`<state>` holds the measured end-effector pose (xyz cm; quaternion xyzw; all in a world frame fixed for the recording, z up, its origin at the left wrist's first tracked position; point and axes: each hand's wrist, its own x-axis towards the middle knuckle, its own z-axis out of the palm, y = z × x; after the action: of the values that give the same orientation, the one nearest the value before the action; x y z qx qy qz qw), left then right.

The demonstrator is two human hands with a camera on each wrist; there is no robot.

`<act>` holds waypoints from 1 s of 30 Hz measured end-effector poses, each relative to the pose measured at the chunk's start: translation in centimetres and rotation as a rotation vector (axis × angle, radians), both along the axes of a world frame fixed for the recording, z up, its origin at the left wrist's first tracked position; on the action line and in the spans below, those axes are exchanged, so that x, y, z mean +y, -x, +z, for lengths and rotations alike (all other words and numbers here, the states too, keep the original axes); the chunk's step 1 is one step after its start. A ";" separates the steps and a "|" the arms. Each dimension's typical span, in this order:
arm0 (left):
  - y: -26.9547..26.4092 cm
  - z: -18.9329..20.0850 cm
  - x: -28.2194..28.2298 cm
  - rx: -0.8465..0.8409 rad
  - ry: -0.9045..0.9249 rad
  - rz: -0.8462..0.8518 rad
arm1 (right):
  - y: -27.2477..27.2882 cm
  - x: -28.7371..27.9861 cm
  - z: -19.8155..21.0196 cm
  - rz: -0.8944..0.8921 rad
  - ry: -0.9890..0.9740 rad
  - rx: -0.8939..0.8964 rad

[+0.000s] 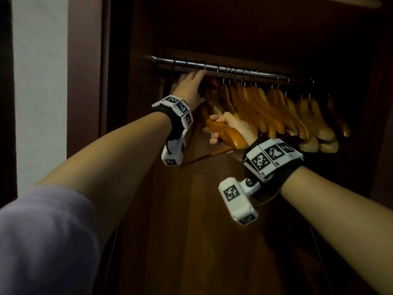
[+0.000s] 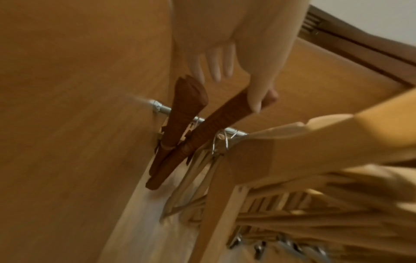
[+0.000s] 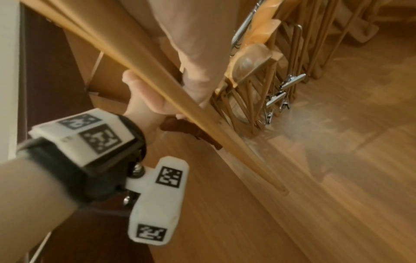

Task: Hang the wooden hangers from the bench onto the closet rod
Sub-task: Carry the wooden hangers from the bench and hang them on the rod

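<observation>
A metal closet rod (image 1: pixel 212 68) crosses the dark closet, with several light wooden hangers (image 1: pixel 276 111) hooked along it. My left hand (image 1: pixel 191 84) reaches up just under the rod's left end. Its thumb (image 2: pixel 258 96) and one fingertip pinch the arm of a dark brown hanger (image 2: pixel 216 122), and the other fingers are straight. A second dark brown hanger (image 2: pixel 186 105) hangs beside it near the rod (image 2: pixel 162 108). Lower down, my right hand (image 1: pixel 227 124) grips a light wooden hanger (image 1: pixel 231 138) by its shoulder, tilted, and its bar (image 3: pixel 157 71) runs across the right wrist view. Its hook is hidden.
The closet's left side wall (image 1: pixel 119 92) stands close beside my left hand, with a white room wall (image 1: pixel 38 81) beyond it. Some hung hangers carry metal clips (image 3: pixel 283 92). The closet's wooden back panel (image 1: pixel 202 231) lies below. The bench is out of view.
</observation>
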<state>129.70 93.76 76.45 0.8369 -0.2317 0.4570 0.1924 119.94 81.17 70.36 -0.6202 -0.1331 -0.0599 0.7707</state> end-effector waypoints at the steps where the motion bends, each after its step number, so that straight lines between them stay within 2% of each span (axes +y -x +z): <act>1: -0.4 0.2 0.0 0.008 -0.045 0.031 | 0.0 0.0 0.2 0.002 0.003 -0.003; 4: -1.3 0.7 0.0 0.005 -0.059 0.075 | 0.2 -0.1 0.5 0.027 0.003 0.010; 9: -1.4 1.9 -1.1 0.035 -0.159 0.056 | 0.5 -1.4 0.2 0.063 -0.023 0.024; 13: -1.8 2.6 -2.5 0.000 -0.257 0.009 | 0.1 -2.2 -0.2 0.043 -0.076 0.023; 16: -2.4 2.8 -2.8 -0.043 -0.312 0.062 | -0.4 -2.7 -0.6 0.021 -0.091 0.022; 19: -3.2 2.4 -1.8 -0.049 -0.243 0.082 | -1.0 -3.3 -1.0 0.017 -0.101 0.020; 26: -4.1 0.1 1.8 -0.091 -0.176 -0.019 | -2.3 -3.1 -0.3 0.008 -0.097 -0.002; 30: -4.1 -1.2 4.2 -0.028 -0.126 -0.063 | -3.1 -2.2 0.5 0.001 -0.128 -0.022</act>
<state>133.83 98.01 75.22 0.8333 -0.2887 0.4468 0.1505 123.04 78.97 70.83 -0.5688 -0.1381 -0.0748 0.8074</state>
